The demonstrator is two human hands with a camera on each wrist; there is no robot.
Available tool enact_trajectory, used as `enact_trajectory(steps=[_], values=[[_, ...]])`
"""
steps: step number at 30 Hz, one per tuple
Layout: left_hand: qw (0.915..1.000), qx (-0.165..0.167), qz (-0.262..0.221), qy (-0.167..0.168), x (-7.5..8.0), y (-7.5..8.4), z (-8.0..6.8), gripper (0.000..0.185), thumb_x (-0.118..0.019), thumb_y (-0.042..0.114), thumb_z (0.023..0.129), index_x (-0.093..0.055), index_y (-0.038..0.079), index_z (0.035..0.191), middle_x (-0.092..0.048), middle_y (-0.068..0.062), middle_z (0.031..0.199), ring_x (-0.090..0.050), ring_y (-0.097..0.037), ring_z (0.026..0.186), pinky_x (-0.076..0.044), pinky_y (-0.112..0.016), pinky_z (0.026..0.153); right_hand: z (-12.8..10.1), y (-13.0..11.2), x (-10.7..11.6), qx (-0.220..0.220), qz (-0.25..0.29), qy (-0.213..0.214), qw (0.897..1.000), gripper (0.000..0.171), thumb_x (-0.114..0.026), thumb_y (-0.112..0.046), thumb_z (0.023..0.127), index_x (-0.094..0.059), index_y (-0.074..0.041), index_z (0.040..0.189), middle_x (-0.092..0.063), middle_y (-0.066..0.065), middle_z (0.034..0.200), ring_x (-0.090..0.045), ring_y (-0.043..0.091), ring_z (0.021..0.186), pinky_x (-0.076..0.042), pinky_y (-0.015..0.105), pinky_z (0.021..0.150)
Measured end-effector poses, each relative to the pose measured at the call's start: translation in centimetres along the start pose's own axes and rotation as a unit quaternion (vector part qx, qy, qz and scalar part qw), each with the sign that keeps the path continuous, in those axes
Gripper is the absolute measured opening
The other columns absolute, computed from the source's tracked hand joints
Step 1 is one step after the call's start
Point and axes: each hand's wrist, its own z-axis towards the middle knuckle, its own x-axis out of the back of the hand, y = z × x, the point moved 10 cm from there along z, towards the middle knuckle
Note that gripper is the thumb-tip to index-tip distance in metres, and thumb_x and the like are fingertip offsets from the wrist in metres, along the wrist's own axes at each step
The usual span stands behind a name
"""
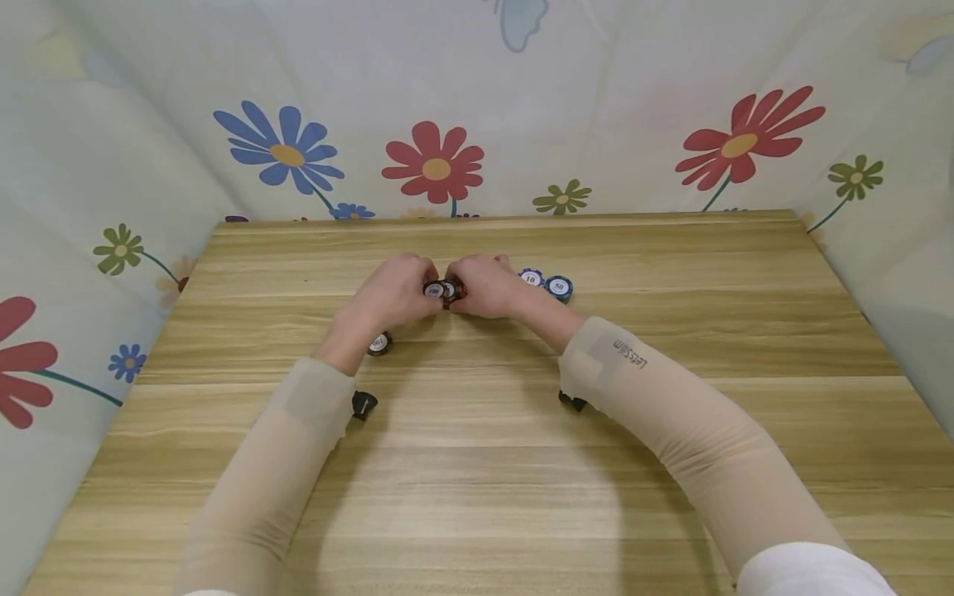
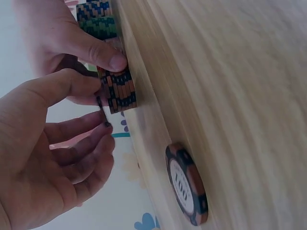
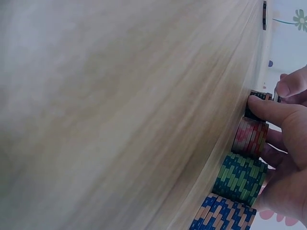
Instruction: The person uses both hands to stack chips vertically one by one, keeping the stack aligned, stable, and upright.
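I am watching both hands meeting at the middle of the wooden table. My left hand is pinching a single chip between thumb and curled fingers; its white face is reading "100". My right hand is curling round a short stack of chips standing on the table, its thumb pressing on the side of the stack. In the right wrist view the stack is sitting beside three more stacks in a row, red, green and blue. Just right of my right hand two chips are lying flat, marked "10" and "50". Another "100" chip is lying by my left wrist. My right sleeve is showing the word "LetsSlim".
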Motion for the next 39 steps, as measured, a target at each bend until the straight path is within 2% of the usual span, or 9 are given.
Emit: enact_trajectory(steps=[9, 29, 33, 39], values=[[0.9997, -0.016, -0.002, 0.018, -0.37, 0.52, 0.48, 0.017, -0.077, 0.015, 0.087, -0.072, 0.0, 0.095, -0.066, -0.009, 0.085, -0.057, -0.026, 0.079, -0.049, -0.038, 0.076, 0.02, -0.03, -0.05, 0.001, 0.004, 0.002, 1.0, 0.03, -0.077, -0.029, 0.094, -0.069, -0.011, 0.117, -0.069, 0.003, 0.11, -0.061, 0.024, 0.106, -0.032, 0.063, 0.1], [0.9997, -0.004, 0.001, 0.026, -0.61, 0.65, 0.63, 0.027, -0.078, 0.015, 0.088, -0.071, -0.002, 0.107, -0.069, -0.013, 0.099, -0.063, -0.026, 0.09, -0.053, -0.038, 0.084, 0.05, -0.21, 0.05, 0.004, 0.003, 0.007, 1.0, 0.03, -0.076, -0.03, 0.094, -0.069, -0.011, 0.116, -0.07, 0.004, 0.109, -0.062, 0.025, 0.106, -0.034, 0.064, 0.099], [0.9997, -0.002, 0.005, 0.023, -0.64, 0.63, 0.46, 0.037, -0.081, 0.02, 0.088, -0.069, -0.004, 0.114, -0.068, -0.016, 0.105, -0.063, -0.028, 0.095, -0.052, -0.04, 0.087, -0.02, -0.17, 0.13, 0.005, 0.004, 0.011, 1.0, 0.033, -0.077, -0.032, 0.093, -0.07, -0.011, 0.118, -0.07, 0.004, 0.11, -0.062, 0.025, 0.107, -0.035, 0.062, 0.097], [0.9999, 0.015, 0.003, 0.006, -0.72, -0.02, 0.02, 0.061, -0.084, 0.029, 0.087, -0.06, -0.007, 0.13, -0.062, -0.021, 0.124, -0.06, -0.033, 0.11, -0.049, -0.043, 0.096, -0.11, 0.03, 0.1, -0.001, 0.001, 0.01, 1.0, 0.038, -0.08, -0.033, 0.092, -0.069, -0.011, 0.12, -0.07, 0.005, 0.113, -0.062, 0.025, 0.11, -0.036, 0.058, 0.096]])
